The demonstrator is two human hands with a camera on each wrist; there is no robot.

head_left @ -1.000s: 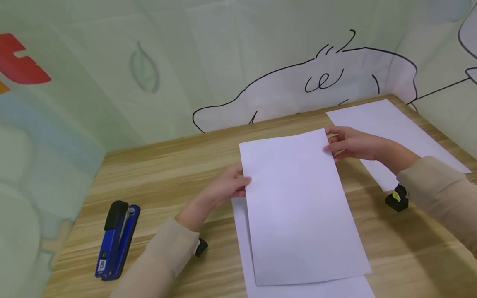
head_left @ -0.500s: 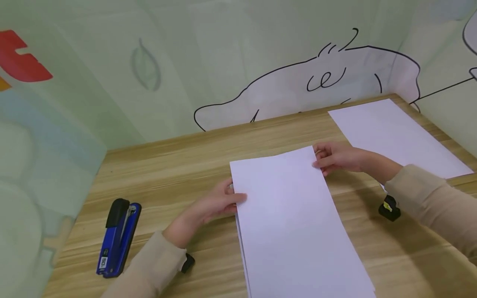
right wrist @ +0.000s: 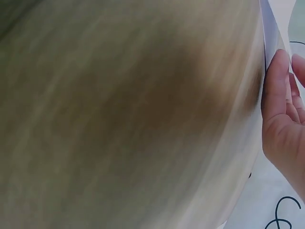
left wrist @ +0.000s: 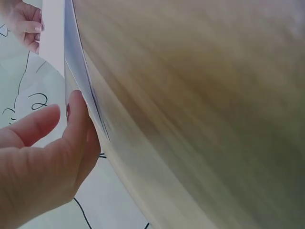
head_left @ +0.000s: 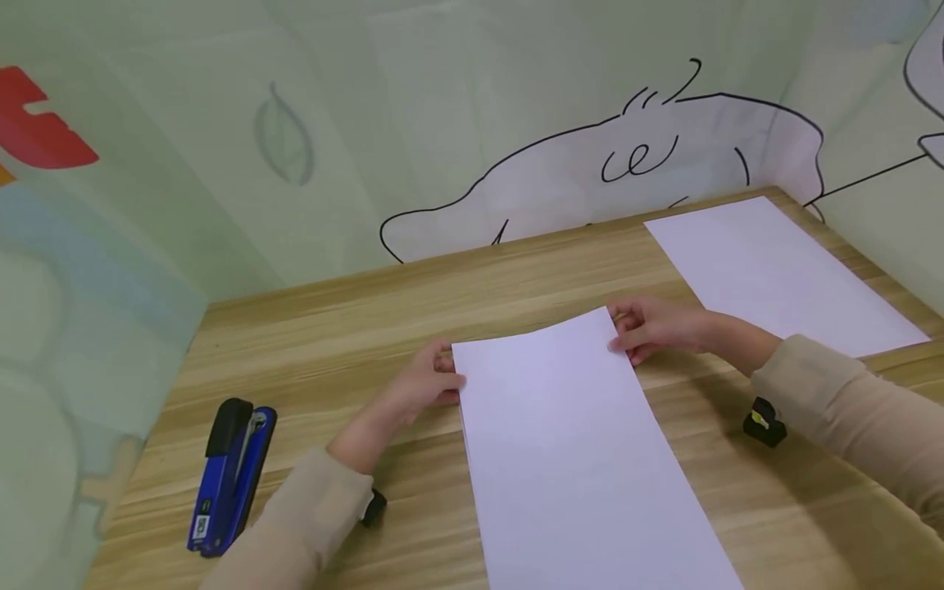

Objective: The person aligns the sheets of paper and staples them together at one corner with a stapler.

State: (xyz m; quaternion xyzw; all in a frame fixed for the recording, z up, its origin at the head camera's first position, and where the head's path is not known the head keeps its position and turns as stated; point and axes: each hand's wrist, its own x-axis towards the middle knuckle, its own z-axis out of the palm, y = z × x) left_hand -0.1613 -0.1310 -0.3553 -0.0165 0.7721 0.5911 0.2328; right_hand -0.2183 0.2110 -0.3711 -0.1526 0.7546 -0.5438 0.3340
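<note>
A stack of white paper sheets (head_left: 560, 459) lies on the wood-grain table, its far right corner curled up. My right hand (head_left: 649, 328) pinches that corner, thumb on top and fingers beneath. At the far left corner is my left hand (head_left: 406, 389); its fingers touch the sheets' edge. In the left wrist view, a gap shows between this hand's thumb (left wrist: 38, 125) and index finger, with sheet edges beside the fingertip. The right wrist view shows the right fingers (right wrist: 276, 90) at the paper's edge. The near end of the stack is out of frame.
A blue stapler (head_left: 232, 475) with a black cap lies on the left of the table (head_left: 317, 352). Another white sheet (head_left: 789, 279) lies at the far right, behind the right forearm. A printed cloth wall (head_left: 354, 147) stands behind the table.
Both hands have brought the upper paper down and nearer, over the sheet beneath, so their edges now nearly line up. The left thumb has drawn back to the paper's edge.
</note>
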